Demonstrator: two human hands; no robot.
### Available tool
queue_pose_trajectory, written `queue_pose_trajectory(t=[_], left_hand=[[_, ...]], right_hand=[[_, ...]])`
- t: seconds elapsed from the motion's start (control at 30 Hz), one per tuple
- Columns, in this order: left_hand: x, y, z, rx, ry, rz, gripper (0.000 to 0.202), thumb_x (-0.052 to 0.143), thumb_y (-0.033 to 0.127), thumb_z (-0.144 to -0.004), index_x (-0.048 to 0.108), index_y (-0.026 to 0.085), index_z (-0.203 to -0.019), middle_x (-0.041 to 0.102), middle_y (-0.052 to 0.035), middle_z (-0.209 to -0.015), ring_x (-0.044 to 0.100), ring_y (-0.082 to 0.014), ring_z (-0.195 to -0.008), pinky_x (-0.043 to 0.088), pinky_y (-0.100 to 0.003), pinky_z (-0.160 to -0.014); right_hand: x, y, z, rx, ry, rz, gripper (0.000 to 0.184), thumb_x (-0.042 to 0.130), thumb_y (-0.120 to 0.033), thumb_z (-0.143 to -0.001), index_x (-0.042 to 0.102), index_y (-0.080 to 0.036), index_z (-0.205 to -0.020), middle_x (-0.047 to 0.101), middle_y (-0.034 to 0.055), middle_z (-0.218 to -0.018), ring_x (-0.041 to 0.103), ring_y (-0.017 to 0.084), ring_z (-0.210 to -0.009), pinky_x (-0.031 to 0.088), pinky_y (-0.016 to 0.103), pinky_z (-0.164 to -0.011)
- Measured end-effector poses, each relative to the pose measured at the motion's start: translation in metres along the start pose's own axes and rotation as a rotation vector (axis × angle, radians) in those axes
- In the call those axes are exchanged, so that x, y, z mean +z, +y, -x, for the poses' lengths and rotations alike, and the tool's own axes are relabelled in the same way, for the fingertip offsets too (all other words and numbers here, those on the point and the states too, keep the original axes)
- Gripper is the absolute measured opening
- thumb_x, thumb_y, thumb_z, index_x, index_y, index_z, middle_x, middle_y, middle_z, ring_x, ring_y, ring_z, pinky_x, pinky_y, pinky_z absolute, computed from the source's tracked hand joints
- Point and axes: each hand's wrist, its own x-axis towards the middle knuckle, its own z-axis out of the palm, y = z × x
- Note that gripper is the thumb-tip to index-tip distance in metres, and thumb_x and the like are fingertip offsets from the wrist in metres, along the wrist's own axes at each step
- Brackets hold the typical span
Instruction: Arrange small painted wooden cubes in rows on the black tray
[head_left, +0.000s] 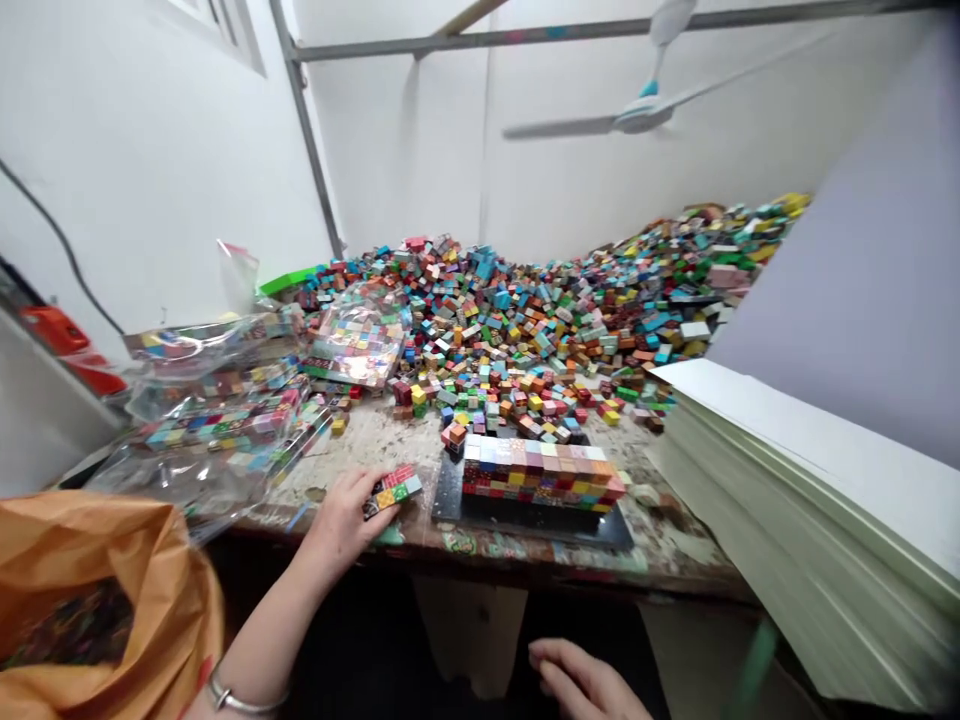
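Observation:
My left hand [346,516] rests on the near edge of a worn table [390,440] and grips a short row of small patterned cubes [395,489]. Just right of it a black tray [525,520] carries a neat block of stacked coloured cubes [538,472]. My right hand [583,680] hangs low below the table edge, fingers loosely curled, holding nothing. A huge loose heap of coloured cubes [540,320] covers the back of the table up to the wall.
Clear plastic bags of packed cubes [225,410] lie at the left. An orange bag [97,610] sits at the near left. A tall stack of pale sheets [817,510] fills the right. A ceiling fan [637,110] hangs overhead.

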Motion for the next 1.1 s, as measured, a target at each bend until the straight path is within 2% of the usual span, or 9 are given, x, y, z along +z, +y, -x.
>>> queue_pose_trajectory(t=[0.2, 0.33, 0.4, 0.5, 0.53, 0.6, 0.7, 0.9, 1.1], left_hand=[[0.010, -0.007, 0.000, 0.021, -0.014, -0.005, 0.036, 0.055, 0.045, -0.076, 0.058, 0.021, -0.103, 0.062, -0.0072, -0.095, 0.056, -0.0237, -0.089, 0.046, -0.036, -0.079], [0.011, -0.009, -0.003, -0.010, -0.009, -0.024, 0.040, 0.051, 0.051, -0.076, 0.059, 0.021, -0.103, 0.062, -0.0072, -0.095, 0.057, -0.0241, -0.089, 0.046, -0.036, -0.079], [0.013, -0.013, -0.004, -0.048, -0.004, -0.049, 0.043, 0.050, 0.053, -0.076, 0.059, 0.020, -0.103, 0.062, -0.0072, -0.094, 0.057, -0.0244, -0.087, 0.046, -0.036, -0.078], [0.019, -0.022, -0.004, -0.066, 0.017, -0.065, 0.047, 0.047, 0.056, -0.077, 0.059, 0.019, -0.102, 0.063, -0.0077, -0.091, 0.058, -0.0246, -0.084, 0.046, -0.037, -0.076], [0.021, -0.024, -0.004, -0.061, 0.031, -0.067, 0.048, 0.046, 0.057, -0.077, 0.059, 0.018, -0.102, 0.063, -0.0081, -0.091, 0.059, -0.0250, -0.083, 0.047, -0.037, -0.075], [0.025, -0.027, -0.003, -0.048, 0.063, -0.076, 0.051, 0.044, 0.059, -0.077, 0.058, 0.017, -0.103, 0.063, -0.0086, -0.092, 0.059, -0.0256, -0.084, 0.046, -0.038, -0.075], [0.029, -0.028, 0.000, -0.026, 0.090, -0.092, 0.050, 0.043, 0.058, -0.079, 0.057, 0.018, -0.106, 0.063, -0.0084, -0.094, 0.058, -0.0256, -0.086, 0.046, -0.038, -0.076], [0.032, -0.026, 0.004, 0.014, 0.124, -0.154, 0.048, 0.042, 0.054, -0.083, 0.052, 0.017, -0.112, 0.060, -0.0096, -0.100, 0.056, -0.0261, -0.090, 0.043, -0.039, -0.081], [0.036, -0.027, 0.007, 0.038, 0.160, -0.192, 0.048, 0.041, 0.053, -0.084, 0.050, 0.016, -0.113, 0.059, -0.0102, -0.099, 0.055, -0.0263, -0.090, 0.042, -0.039, -0.081]], right_hand=[[-0.031, -0.019, 0.026, -0.003, 0.192, -0.123, 0.038, 0.045, -0.050, -0.083, 0.062, -0.025, -0.105, 0.064, 0.0051, -0.103, 0.058, 0.021, -0.097, 0.045, 0.028, -0.084], [-0.065, -0.030, 0.032, 0.000, 0.375, -0.098, 0.042, 0.041, -0.052, -0.083, 0.060, -0.023, -0.107, 0.063, 0.0076, -0.104, 0.060, 0.022, -0.090, 0.050, 0.029, -0.071], [-0.090, -0.028, 0.025, -0.047, 0.569, 0.063, 0.042, 0.039, -0.050, -0.084, 0.058, -0.022, -0.109, 0.062, 0.0085, -0.107, 0.059, 0.022, -0.090, 0.050, 0.031, -0.071], [-0.129, -0.012, 0.001, -0.207, 0.852, 0.534, 0.039, 0.037, -0.042, -0.084, 0.058, -0.018, -0.107, 0.057, 0.0120, -0.111, 0.054, 0.024, -0.102, 0.045, 0.036, -0.086], [-0.139, -0.005, -0.009, -0.210, 0.915, 0.675, 0.039, 0.035, -0.037, -0.084, 0.055, -0.016, -0.110, 0.055, 0.0139, -0.111, 0.054, 0.024, -0.102, 0.046, 0.036, -0.086], [-0.153, 0.007, -0.027, -0.181, 0.975, 0.774, 0.043, 0.039, -0.031, -0.082, 0.050, -0.010, -0.117, 0.051, 0.0185, -0.116, 0.049, 0.027, -0.108, 0.044, 0.041, -0.088], [-0.159, 0.015, -0.045, -0.144, 0.966, 0.861, 0.044, 0.037, -0.024, -0.083, 0.047, -0.007, -0.122, 0.047, 0.0205, -0.122, 0.044, 0.031, -0.112, 0.040, 0.046, -0.090], [-0.151, 0.010, -0.045, -0.128, 0.868, 0.996, 0.039, 0.033, -0.021, -0.087, 0.051, -0.016, -0.121, 0.051, 0.0123, -0.123, 0.048, 0.028, -0.101, 0.043, 0.041, -0.083], [-0.158, 0.004, -0.046, -0.131, 0.816, 1.003, 0.037, 0.034, -0.023, -0.087, 0.057, -0.018, -0.115, 0.059, 0.0126, -0.101, 0.051, 0.026, -0.087, 0.044, 0.038, -0.076]])
